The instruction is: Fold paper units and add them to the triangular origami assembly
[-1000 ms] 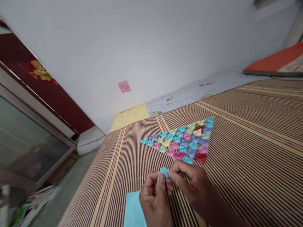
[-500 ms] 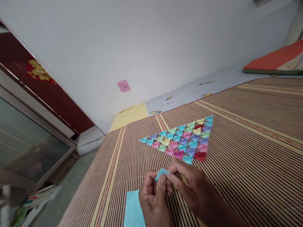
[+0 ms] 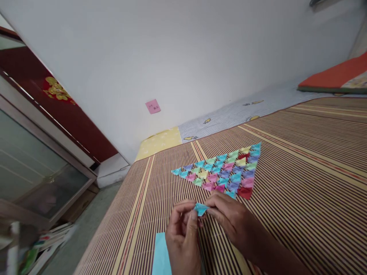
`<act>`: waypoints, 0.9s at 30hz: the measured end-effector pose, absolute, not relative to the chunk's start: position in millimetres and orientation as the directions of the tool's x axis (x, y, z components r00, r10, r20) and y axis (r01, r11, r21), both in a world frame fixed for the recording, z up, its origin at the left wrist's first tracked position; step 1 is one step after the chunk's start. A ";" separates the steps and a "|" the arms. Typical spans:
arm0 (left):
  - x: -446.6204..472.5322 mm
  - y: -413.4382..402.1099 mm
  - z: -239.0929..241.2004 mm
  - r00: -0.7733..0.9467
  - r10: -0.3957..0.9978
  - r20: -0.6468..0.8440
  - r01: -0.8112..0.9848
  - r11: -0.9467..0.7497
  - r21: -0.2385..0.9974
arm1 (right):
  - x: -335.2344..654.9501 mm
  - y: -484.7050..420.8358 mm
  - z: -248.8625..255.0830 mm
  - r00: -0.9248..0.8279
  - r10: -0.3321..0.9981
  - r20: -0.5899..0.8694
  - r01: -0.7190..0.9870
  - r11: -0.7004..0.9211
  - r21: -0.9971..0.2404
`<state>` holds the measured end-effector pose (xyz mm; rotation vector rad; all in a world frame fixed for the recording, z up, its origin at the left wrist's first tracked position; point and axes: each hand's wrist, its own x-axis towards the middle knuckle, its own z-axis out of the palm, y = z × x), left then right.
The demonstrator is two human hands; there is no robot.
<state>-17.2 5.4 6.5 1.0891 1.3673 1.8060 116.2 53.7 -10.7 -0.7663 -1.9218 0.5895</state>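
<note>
- Left hand [image 3: 183,236]: thumb and forefinger closed together on the left end of a small folded paper [image 3: 201,209]; the other fingers are curled behind, partly hidden.
- Right hand [image 3: 232,217]: thumb and forefinger brought together at the paper's right corner, apparently pinching it; exact contact too small to read.
- Position: paper held up between the two hands, above the striped mat [image 3: 301,168], on the near side of the triangle of folded pieces [image 3: 203,174].
- Risk 1: a corner could tear or crumple, I judge, if the hands pull against each other; the paper looks thin.
- Risk 2: a crease could land off line, since the fingertips cover much of so small a piece.
- Risk 3: layers could spring open should the left thumb ease off.
- Risk 4: the right hand is close to the triangle's near edge; a careless sweep of the knuckles might push pieces out of row.
- Appearance: light blue, roughly triangular, pointed toward the right hand, with slanting fold lines and shaded layers. Underside not visible.
- Nearby: a flat blue sheet [image 3: 161,254] of similar colour, partly covered by the left hand; whether they touch, cannot tell.
</note>
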 end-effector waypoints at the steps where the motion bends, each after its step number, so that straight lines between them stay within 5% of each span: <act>1: -16.8 5.5 6.5 -0.474 0.842 0.256 0.025 -0.278 0.960 | 116.7 53.7 -10.1 -0.358 0.713 0.602 0.275 0.697 -0.662; 16: -19.9 6.0 -1.8 -0.344 0.881 0.323 0.193 -0.271 0.943 | 122.1 49.5 0.4 -0.277 0.642 0.715 0.216 0.766 -0.605; 27: -16.9 4.8 1.0 -0.467 0.848 0.249 0.178 -0.185 0.966 | 116.8 45.3 2.3 -0.274 0.663 0.696 0.205 0.748 -0.632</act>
